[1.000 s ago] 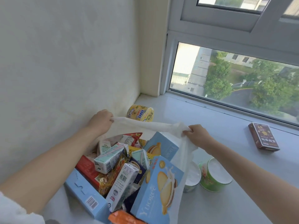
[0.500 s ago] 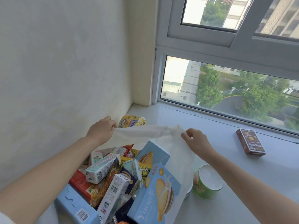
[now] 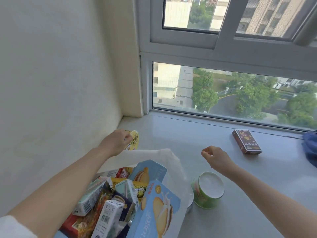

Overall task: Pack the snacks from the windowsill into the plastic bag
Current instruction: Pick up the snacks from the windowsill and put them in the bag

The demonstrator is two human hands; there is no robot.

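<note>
The lower frame edge cuts off the plastic bag (image 3: 173,162), which stands open-mouthed at lower centre on the windowsill (image 3: 171,134). Inside it, crowded and partly hiding one another, are blue biscuit boxes (image 3: 154,215), milk cartons (image 3: 109,219) and foil packets. The left hand (image 3: 118,143), left of centre, curls its fingers round a yellow cup (image 3: 134,140), which it largely hides. The right hand (image 3: 217,158) hovers with fingers loosely curled, holding nothing. A green cup (image 3: 207,193) lies tilted just beside the bag, lid upward. A brown box (image 3: 247,141) lies flat, long axis toward the window. A blue cloth (image 3: 310,148) is cropped at right.
</note>
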